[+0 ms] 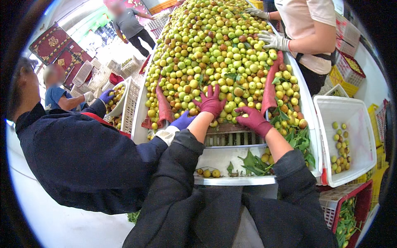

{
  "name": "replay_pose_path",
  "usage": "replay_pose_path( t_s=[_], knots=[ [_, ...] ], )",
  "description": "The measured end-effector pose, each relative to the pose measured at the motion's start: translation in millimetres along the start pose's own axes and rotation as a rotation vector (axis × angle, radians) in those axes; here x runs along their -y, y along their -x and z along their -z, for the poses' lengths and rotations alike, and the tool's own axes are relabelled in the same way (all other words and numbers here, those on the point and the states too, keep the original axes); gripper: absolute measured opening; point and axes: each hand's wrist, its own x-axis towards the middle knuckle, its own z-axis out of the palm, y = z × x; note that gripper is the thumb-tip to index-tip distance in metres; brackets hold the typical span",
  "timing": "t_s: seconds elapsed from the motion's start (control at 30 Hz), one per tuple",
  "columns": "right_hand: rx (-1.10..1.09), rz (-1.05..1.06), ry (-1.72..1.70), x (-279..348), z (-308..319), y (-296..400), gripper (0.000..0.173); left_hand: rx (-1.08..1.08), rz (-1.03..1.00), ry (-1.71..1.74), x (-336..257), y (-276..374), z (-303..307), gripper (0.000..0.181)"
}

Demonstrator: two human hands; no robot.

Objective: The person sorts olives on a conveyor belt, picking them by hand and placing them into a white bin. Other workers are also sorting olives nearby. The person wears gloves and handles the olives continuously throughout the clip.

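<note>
A deep heap of green and brown jujubes fills the sorting table in front of me. My left hand, in a maroon glove, lies palm down on the heap's near edge with its fingers spread. My right hand, gloved alike, curls at the edge to the right. A jujube shows between its thumb and fingers; whether it is gripped I cannot tell. Below the hands is a slatted grate, then a white ledge bearing a few jujubes and green leaves.
A co-worker's purple-gloved hand reaches in close beside my left forearm. White-gloved hands rest on the heap at far right. Red cloth flaps flank the chute. A white tub with some jujubes stands right, above a red-lined crate.
</note>
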Motion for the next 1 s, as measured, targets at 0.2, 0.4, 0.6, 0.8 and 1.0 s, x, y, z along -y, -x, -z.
replay_pose_path(
  t_s=[0.2,0.4,0.6,0.8,1.0],
  knots=[
    [-0.015,0.044,-0.008,4.2,1.0,1.9,0.042,-0.130,-0.002,0.076,6.6,-6.5,18.8,0.067],
    [-0.040,0.154,0.027,-1.6,-1.4,-2.6,0.042,-0.583,0.199,0.017,83.0,-72.4,20.8,0.066],
    [-0.027,0.044,0.027,7.1,3.4,6.3,0.041,-0.055,0.413,-0.166,53.5,-70.4,32.3,0.080],
    [-0.048,0.134,0.081,-4.0,-3.9,-0.9,0.038,-0.152,0.153,-0.244,37.6,-49.2,-0.9,0.076],
    [0.009,0.024,0.037,3.7,-0.3,-0.4,0.038,-0.121,0.029,-0.239,22.8,-19.4,-18.8,0.071]
  ],
)
